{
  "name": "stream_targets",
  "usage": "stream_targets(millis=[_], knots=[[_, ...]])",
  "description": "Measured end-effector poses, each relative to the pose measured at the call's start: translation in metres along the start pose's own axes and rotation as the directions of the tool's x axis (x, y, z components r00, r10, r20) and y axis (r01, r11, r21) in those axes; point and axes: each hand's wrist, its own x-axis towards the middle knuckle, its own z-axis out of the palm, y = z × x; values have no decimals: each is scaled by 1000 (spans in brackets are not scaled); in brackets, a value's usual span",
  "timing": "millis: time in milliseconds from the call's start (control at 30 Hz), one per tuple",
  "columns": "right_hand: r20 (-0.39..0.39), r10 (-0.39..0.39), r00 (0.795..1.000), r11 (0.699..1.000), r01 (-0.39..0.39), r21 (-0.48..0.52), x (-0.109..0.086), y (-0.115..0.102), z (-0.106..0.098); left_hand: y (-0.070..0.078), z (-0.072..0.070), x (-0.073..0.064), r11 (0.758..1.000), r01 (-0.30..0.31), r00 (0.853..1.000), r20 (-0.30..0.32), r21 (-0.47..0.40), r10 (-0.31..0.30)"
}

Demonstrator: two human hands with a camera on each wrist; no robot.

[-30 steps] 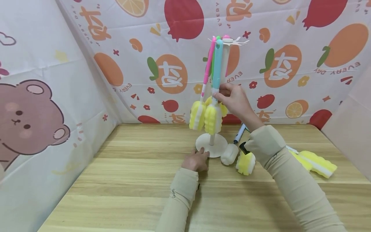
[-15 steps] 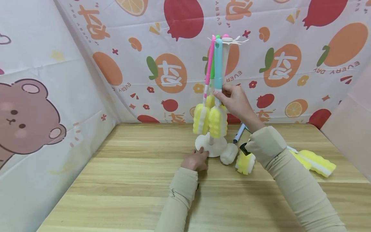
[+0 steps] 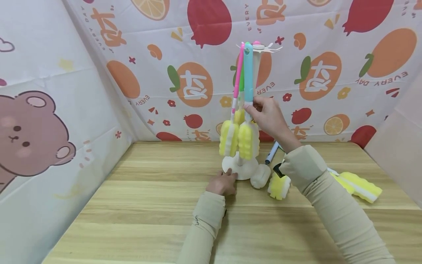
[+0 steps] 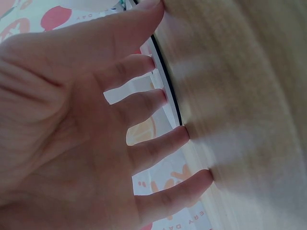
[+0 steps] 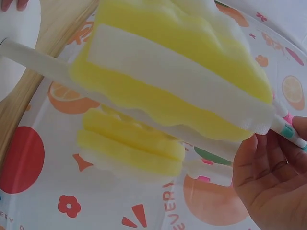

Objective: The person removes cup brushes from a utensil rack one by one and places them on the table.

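Observation:
A white stand with a round base (image 3: 246,172) and a hooked top (image 3: 258,47) holds several sponge bottle brushes. My right hand (image 3: 270,113) pinches the teal-handled bottle brush (image 3: 248,79) low on its handle, where its top end meets the hooks. In the right wrist view, its yellow-and-white sponge (image 5: 177,79) lies just beyond my fingertips. Beside it hang a pink-handled brush (image 3: 238,73) and a partly hidden green-handled one (image 3: 242,82). My left hand (image 3: 221,183) rests spread at the base's near left edge; in the left wrist view its fingertips touch the rim (image 4: 168,91).
Right of the base lie a brush with a white head (image 3: 260,176) and one with a yellow-and-white sponge (image 3: 278,186) and black neck. More yellow sponge brushes (image 3: 361,186) lie farther right, partly behind my sleeve. A fruit-print cloth (image 3: 148,117) hangs behind the table.
The teal brush's sponge has come slightly down and right, and the pink brush's sponge has shifted the same way. My right hand has barely moved; my left hand stays at the base.

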Motion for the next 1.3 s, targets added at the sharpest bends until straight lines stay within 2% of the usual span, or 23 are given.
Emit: stream_targets(millis=[400,667,1067,1300], knots=[[12,-37,999,999,37,-5,0,-2,-1,0,0,1,1000,10,1000,10,12,-10],[28,-49,998,999,49,-7,-2,-3,-1,0,1,1,1000,4,1000,-5,0,-4],[32,-21,999,1000,21,2,-8,3,-5,0,2,0,1000,12,1000,-4,-9,-12],[31,38,999,999,-38,-9,-12,7,-10,0,2,0,1000,-4,1000,-11,-2,4]])
